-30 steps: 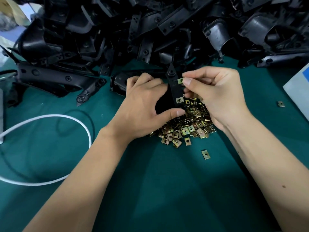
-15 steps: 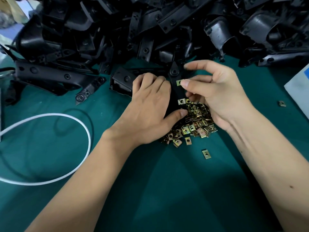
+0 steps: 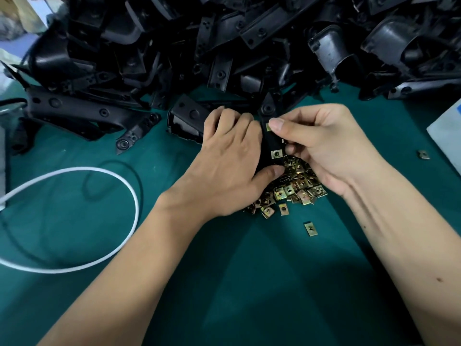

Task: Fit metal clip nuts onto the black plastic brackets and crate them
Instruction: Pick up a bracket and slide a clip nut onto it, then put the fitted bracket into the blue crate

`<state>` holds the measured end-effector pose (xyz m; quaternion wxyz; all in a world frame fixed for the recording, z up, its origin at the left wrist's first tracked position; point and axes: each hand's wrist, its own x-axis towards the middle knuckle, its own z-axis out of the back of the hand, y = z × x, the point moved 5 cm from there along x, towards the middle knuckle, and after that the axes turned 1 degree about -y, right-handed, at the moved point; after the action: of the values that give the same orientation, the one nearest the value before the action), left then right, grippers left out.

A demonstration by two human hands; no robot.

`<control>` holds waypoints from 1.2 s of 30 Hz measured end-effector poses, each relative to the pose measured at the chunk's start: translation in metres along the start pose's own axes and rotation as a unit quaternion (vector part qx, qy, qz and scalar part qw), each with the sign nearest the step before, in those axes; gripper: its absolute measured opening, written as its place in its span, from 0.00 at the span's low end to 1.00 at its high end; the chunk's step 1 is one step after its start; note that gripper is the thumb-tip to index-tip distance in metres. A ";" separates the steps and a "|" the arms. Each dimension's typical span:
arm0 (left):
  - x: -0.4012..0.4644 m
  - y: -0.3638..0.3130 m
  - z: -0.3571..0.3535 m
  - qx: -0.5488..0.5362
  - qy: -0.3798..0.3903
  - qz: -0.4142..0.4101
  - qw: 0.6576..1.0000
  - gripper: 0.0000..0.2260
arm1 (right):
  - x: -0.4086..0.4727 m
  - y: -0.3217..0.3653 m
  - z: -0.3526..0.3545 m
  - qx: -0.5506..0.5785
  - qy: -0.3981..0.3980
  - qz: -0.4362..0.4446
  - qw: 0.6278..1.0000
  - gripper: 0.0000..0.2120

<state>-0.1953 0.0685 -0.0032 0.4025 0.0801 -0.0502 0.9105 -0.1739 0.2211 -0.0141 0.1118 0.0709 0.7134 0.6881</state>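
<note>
The heap of black brackets walls off the far counter; the nut pile and white cable (looped at left) clutter the middle, while green cloth nearer the person lies open.

Both bare forearms reach forward, converging. The left hand curls, thumb extended; the right hand pinches with thumb and forefinger.

Bench covered in dark green cloth. A white cable lies looped on its left side, running off the left edge. A white sheet or bag rests at the right edge. Pale wrapping sits at the far left corner, blurred.
</note>
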 end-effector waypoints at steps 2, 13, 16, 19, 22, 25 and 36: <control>0.000 0.000 -0.001 0.010 0.008 0.000 1.000 0.34 | 0.001 0.001 -0.001 -0.012 0.006 0.012 1.000 0.05; 0.003 0.017 -0.015 -0.106 -0.030 0.072 0.991 0.24 | 0.004 -0.002 0.015 -0.151 0.032 0.018 0.988 0.03; 0.004 0.016 -0.018 -0.084 -0.037 0.090 0.992 0.25 | 0.003 0.003 0.015 -0.180 0.016 0.045 0.983 0.02; 0.005 0.014 -0.019 -0.068 -0.036 0.118 0.990 0.27 | 0.000 0.004 0.007 -0.212 -0.020 0.076 0.974 0.07; 0.004 0.010 -0.020 -0.054 -0.036 0.130 0.989 0.28 | -0.003 0.003 0.001 -0.206 -0.046 0.072 0.975 0.11; 0.003 0.012 -0.021 -0.054 -0.033 0.136 0.989 0.27 | -0.006 0.004 -0.003 -0.195 -0.045 0.076 0.977 0.11; 0.030 -0.045 0.026 -0.033 -0.124 0.049 0.991 0.28 | -0.036 0.042 0.026 -0.173 -0.142 0.194 0.955 0.02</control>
<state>-0.1790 0.1163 0.0288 0.3507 0.1766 -0.1338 0.9099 -0.1345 0.2391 0.0289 0.0874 0.2846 0.5328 0.7922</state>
